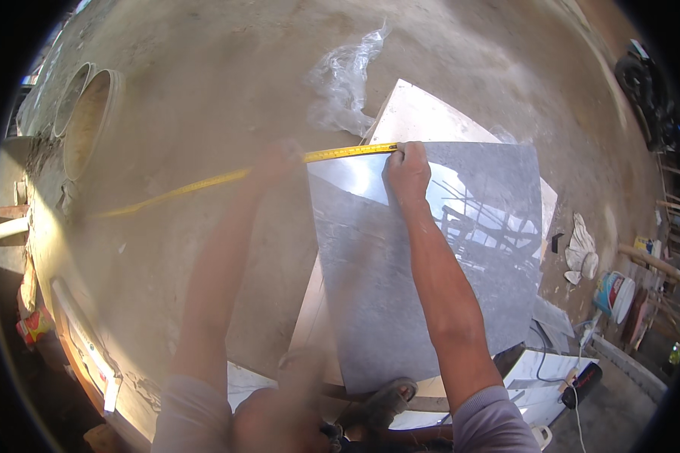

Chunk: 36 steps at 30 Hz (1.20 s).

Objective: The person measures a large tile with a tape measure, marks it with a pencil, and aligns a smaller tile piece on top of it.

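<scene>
A large grey glossy tile (385,279) lies in front of me, its surface mirroring sky and roof beams. At its far edge my right hand (409,175) is closed on the end of a yellow tape measure (347,153). The tape stretches left past the tile's corner and over the floor, where its far part fades in blur. My left hand (279,155) is at the tape, just beyond the tile's left corner. Motion smears its fingers, so their grip does not show. Pale boards or tiles (419,109) stick out from under the grey tile.
Crumpled clear plastic (347,79) lies on the dusty floor (219,83) beyond the tile. Two buckets (91,124) are at the far left. On the right are a white cloth (581,245), a paint bucket (616,294) and a dark power tool (582,385) with a cord.
</scene>
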Motion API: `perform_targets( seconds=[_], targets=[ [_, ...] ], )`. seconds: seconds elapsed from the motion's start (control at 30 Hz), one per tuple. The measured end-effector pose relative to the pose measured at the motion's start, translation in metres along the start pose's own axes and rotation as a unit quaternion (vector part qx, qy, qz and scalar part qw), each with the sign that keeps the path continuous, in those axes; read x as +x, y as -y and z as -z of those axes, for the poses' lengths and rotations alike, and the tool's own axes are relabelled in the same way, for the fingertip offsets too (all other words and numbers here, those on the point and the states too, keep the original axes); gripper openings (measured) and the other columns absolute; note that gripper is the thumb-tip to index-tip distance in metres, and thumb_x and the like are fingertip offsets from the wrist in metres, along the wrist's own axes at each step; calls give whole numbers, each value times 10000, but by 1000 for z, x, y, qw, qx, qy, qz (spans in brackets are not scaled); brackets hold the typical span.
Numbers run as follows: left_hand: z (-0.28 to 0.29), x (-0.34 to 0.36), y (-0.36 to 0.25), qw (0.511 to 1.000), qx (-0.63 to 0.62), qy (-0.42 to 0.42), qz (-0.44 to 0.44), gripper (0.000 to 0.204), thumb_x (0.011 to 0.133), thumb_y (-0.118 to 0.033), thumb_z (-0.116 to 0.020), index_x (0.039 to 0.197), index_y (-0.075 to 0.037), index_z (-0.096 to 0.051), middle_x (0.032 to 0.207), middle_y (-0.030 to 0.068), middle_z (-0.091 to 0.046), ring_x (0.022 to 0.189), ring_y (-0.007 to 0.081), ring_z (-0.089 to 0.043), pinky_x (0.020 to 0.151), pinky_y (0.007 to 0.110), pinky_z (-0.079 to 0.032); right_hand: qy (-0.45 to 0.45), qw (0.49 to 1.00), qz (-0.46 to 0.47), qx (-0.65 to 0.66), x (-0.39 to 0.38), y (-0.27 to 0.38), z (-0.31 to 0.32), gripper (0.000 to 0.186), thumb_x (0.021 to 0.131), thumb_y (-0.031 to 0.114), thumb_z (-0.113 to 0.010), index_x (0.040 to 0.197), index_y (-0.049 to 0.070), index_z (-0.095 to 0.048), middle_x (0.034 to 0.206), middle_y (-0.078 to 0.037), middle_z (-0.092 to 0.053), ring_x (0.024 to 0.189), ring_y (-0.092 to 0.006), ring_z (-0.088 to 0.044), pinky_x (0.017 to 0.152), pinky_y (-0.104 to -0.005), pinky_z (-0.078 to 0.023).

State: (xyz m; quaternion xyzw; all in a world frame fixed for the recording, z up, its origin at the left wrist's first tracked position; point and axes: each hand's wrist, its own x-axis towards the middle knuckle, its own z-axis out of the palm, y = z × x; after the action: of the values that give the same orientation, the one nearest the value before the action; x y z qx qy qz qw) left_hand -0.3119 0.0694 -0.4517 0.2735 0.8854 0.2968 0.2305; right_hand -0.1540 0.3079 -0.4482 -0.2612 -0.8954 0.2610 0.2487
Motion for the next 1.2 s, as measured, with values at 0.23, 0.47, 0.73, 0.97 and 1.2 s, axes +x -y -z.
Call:
perform_targets(
  seconds=[0.23,0.47,0.73,0.97,1.2],
  targets=[
    [-3,-2,-4,1000,-13,0,-12,221,838,-226,-562,891,-17,-617,865,169,-647,820,295,-614,733,383,-462,3,1000,5,-2,-7,0,3,64,830,52,-556,880,21,-580,914,-157,-569,807,-368,-591,679,-472,-484],
    [-6,2,5,999,44,-27,-11,213,834,-222,-566,878,-20,-615,841,173,-646,804,293,-613,721,381,-462,28,999,-17,12,0,5,6,106,861,73,-552,940,17,-595,946,-159,-580,856,-369,-598,741,-463,-487],
    [-18,-1,12,999,-14,-38,-6,186,828,-192,-571,873,-19,-622,835,163,-652,804,273,-620,734,376,-469,48,989,-119,70,-74,9,39,345,898,107,-553,1222,-12,-539,1147,-189,-567,1074,-341,-547,922,-417,-441],
    [-24,8,7,999,-31,-23,-31,173,855,-172,-543,886,-16,-611,868,192,-654,847,339,-622,760,416,-471,167,981,45,-85,-195,15,78,413,902,103,-522,1301,7,-474,1381,-208,-423,1295,-378,-378,1074,-449,-335],
    [-4,-17,-6,989,61,-123,-55,168,897,-175,-492,944,-32,-567,918,234,-635,888,393,-607,766,462,-460,284,958,-13,-46,-268,51,134,461,896,148,-531,1331,12,-459,1445,-189,-371,1343,-384,-326,1097,-458,-311]
  ],
)
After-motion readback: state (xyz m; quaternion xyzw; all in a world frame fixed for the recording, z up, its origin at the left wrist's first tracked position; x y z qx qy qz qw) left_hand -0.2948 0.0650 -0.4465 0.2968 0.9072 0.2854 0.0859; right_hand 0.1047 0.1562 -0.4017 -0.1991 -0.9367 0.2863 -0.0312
